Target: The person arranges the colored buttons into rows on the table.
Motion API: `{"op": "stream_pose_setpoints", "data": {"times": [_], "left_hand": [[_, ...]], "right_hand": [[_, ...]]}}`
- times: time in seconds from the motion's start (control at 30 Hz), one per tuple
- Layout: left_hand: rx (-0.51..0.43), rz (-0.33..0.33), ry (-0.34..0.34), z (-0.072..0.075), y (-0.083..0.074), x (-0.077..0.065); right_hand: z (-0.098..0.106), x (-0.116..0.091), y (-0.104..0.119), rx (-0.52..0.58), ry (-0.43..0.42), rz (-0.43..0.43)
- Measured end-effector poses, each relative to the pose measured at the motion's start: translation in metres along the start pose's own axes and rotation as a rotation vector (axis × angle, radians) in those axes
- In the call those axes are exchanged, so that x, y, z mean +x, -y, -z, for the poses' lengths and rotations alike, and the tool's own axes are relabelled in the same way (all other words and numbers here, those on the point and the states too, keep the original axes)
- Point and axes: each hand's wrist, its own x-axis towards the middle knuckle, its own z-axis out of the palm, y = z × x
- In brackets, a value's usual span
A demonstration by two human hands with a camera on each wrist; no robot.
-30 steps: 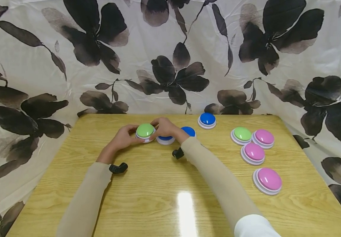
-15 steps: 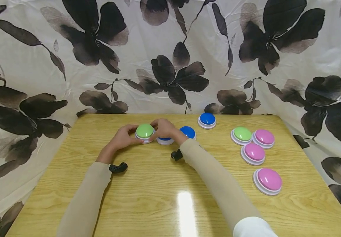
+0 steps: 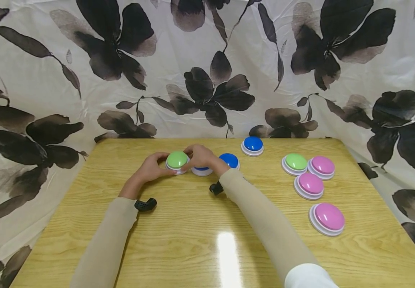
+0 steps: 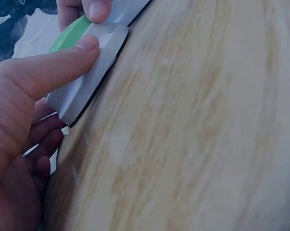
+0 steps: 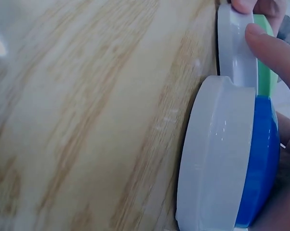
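In the head view a green push button (image 3: 177,159) with a white base stands at the far middle-left of the table. My left hand (image 3: 151,169) holds its left side, thumb on the base's near edge and fingers behind. From the right, my right hand (image 3: 201,157) holds the same button, its thumb pressed to the white base (image 5: 238,48) in the right wrist view. Under my right hand sits a blue button (image 3: 201,172), partly hidden and right beside the green one. Another blue button (image 3: 230,160) lies just right of it, partly behind my right wrist.
A third blue button (image 3: 253,145) stands near the table's back edge. To the right, a second green button (image 3: 295,163) sits close to several pink buttons (image 3: 311,184). Flowered cloth (image 3: 207,40) hangs behind the wooden table (image 3: 178,240).
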Motion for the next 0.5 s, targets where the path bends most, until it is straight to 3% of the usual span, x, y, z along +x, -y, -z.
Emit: {"op": "stream_pose_setpoints", "data": {"times": [0.5], "left_hand": [[-0.009, 0.020, -0.003, -0.0028, -0.0031, 0.0000]], "right_hand": [[0.0020, -0.0014, 0.0017, -0.072, 0.009, 0.012]]}}
